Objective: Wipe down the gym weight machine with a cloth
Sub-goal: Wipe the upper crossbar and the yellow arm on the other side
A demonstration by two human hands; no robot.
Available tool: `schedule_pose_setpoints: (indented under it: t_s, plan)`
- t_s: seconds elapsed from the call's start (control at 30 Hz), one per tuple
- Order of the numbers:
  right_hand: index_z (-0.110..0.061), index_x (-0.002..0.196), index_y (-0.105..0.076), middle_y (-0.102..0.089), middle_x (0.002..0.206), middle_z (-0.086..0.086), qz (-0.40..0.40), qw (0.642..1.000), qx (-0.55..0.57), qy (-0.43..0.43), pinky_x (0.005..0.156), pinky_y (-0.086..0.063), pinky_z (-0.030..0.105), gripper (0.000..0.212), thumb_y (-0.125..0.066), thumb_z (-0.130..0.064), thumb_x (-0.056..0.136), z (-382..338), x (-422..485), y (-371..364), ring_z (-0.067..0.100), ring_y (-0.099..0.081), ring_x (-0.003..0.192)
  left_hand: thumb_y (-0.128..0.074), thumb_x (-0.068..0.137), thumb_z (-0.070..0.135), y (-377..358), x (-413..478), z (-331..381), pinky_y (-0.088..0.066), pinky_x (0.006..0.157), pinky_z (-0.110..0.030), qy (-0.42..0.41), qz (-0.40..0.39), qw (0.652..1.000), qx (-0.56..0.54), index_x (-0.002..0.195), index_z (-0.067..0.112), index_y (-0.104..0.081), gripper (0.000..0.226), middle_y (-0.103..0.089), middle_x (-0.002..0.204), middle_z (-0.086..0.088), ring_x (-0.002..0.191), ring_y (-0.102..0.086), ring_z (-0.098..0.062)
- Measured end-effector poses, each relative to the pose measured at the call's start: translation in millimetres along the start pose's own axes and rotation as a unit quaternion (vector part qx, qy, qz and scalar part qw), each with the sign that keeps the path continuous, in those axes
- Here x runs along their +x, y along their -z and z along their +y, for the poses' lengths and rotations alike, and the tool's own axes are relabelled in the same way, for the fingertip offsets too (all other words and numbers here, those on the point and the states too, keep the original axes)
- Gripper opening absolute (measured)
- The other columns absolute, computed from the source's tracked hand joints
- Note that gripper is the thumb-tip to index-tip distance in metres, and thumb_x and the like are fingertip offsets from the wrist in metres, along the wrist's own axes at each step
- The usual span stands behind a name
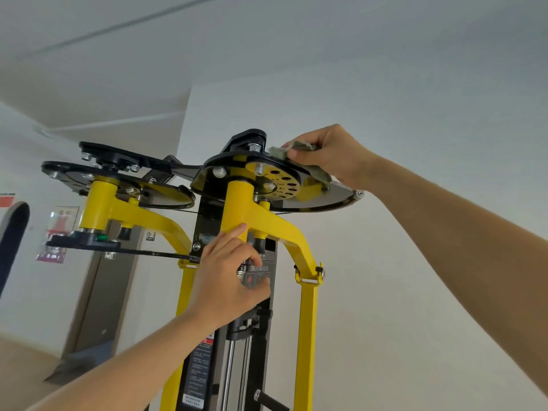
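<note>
My left hand [228, 277] is nearest, forefinger straight against the yellow post of the yellow-and-black steel weight machine [308, 321], the other fingers loosely bent and holding nothing. Higher up, my right hand [329, 155] grips a crumpled grey-green cloth [280, 152], pressing it onto the rim of the black round pulley plate [231, 160] above the yellow numbered disc [278, 182]. Beyond stands a plain white wall [415, 84].

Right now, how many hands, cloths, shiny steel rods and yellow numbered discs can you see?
Hands: 2, left hand and right hand
Cloth: 1
Steel rods: 2
Yellow numbered disc: 1
Total: 6
</note>
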State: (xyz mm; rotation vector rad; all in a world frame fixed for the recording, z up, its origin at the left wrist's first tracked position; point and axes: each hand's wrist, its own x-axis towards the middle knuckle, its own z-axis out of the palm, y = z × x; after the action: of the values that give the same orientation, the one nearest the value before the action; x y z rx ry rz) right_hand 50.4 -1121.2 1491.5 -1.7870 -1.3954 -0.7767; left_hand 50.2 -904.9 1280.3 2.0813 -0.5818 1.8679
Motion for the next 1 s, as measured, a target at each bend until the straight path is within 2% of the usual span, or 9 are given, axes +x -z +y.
schedule_pose_setpoints:
  t_s: [0.07,0.17,0.33,0.43,0.57,0.7,0.83,0.93,1.0]
  plan:
    - [-0.019,0.103,-0.079,-0.074,0.105,0.023,-0.022,0.999,0.029,0.015,0.09,-0.056,0.059,0.014,-0.071,-0.017,0.092,-12.6,7.3,-6.3,0.05,-0.066,0.102,-0.067,0.071,0.049,0.1,-0.4,0.4,-0.021,0.119,-0.034,0.004,0.001,1.0,-0.001,0.083,0.033,-0.062,0.02,-0.064,0.108,0.019,0.146,-0.032,0.0]
    - [-0.008,0.113,-0.075,-0.076,0.106,0.015,-0.038,0.999,0.031,0.023,0.091,-0.059,0.042,0.021,-0.067,-0.009,0.094,-27.7,15.5,-14.1,0.033,-0.071,0.101,-0.067,0.071,0.049,0.4,-1.3,0.9,-0.021,0.12,-0.036,0.008,-0.003,1.0,-0.006,0.082,0.033,-0.061,0.02,-0.065,0.107,0.019,0.146,-0.031,0.001]
    - [-0.008,0.106,-0.076,-0.076,0.097,0.015,-0.059,0.995,-0.077,0.003,0.083,-0.061,0.039,0.016,-0.068,-0.015,0.095,-20.3,8.3,-4.7,0.027,-0.072,0.088,-0.066,0.071,0.049,2.8,1.5,2.1,-0.022,0.119,-0.035,0.01,-0.016,1.0,0.005,0.077,0.033,-0.058,0.019,-0.066,0.103,0.017,0.145,-0.032,0.001]
    - [-0.014,0.094,-0.078,-0.076,0.089,0.011,-0.019,0.984,-0.177,-0.004,0.08,-0.06,0.041,0.01,-0.07,-0.019,0.093,1.3,-8.0,9.7,0.028,-0.07,0.082,-0.065,0.071,0.05,2.7,3.4,3.1,-0.019,0.119,-0.029,0.013,-0.02,1.0,0.018,0.075,0.032,-0.058,0.019,-0.067,0.102,0.017,0.145,-0.032,0.001]
    - [-0.009,0.096,-0.078,-0.073,0.096,0.005,0.114,0.965,-0.232,0.043,0.069,-0.05,0.017,0.009,-0.072,-0.006,0.089,39.3,-42.2,13.0,0.022,-0.066,0.085,-0.064,0.073,0.047,1.8,1.8,4.5,-0.019,0.117,-0.026,0.012,-0.011,0.999,0.028,0.074,0.032,-0.058,0.017,-0.066,0.096,0.017,0.143,-0.036,-0.001]
    - [-0.01,0.101,-0.078,-0.068,0.095,0.002,0.213,0.959,-0.177,0.069,0.052,-0.04,0.002,0.017,-0.068,0.0,0.091,74.7,-80.7,-0.8,0.006,-0.061,0.064,-0.062,0.074,0.046,1.5,0.6,8.0,-0.023,0.115,-0.03,0.017,-0.006,0.999,0.033,0.074,0.031,-0.057,0.016,-0.066,0.096,0.017,0.142,-0.039,-0.004]
    - [-0.008,0.1,-0.078,-0.068,0.095,-0.004,0.252,0.964,-0.066,0.047,0.042,-0.043,0.011,0.017,-0.064,-0.001,0.095,94.5,-111.6,-35.7,0.007,-0.059,0.047,-0.062,0.076,0.046,7.0,3.0,6.1,-0.019,0.116,-0.024,0.013,-0.034,0.998,0.047,0.077,0.031,-0.059,0.015,-0.066,0.099,0.018,0.145,-0.037,-0.004]
    - [-0.016,0.101,-0.079,-0.07,0.1,-0.001,0.276,0.961,-0.022,-0.001,0.043,-0.044,0.011,0.017,-0.067,-0.006,0.094,109.4,-116.3,-71.7,0.006,-0.064,0.055,-0.061,0.077,0.046,10.6,3.5,2.9,-0.022,0.116,-0.027,-0.015,-0.052,0.996,0.073,0.082,0.031,-0.06,0.016,-0.065,0.103,0.019,0.146,-0.036,-0.006]
    - [-0.025,0.096,-0.078,-0.069,0.101,-0.007,0.283,0.958,0.028,-0.039,0.052,-0.049,0.011,0.018,-0.068,-0.01,0.093,115.6,-107.4,-94.2,0.0,-0.067,0.069,-0.061,0.077,0.045,10.0,3.5,3.5,-0.026,0.115,-0.032,-0.023,-0.052,0.994,0.091,0.083,0.03,-0.059,0.017,-0.065,0.103,0.017,0.146,-0.038,-0.008]
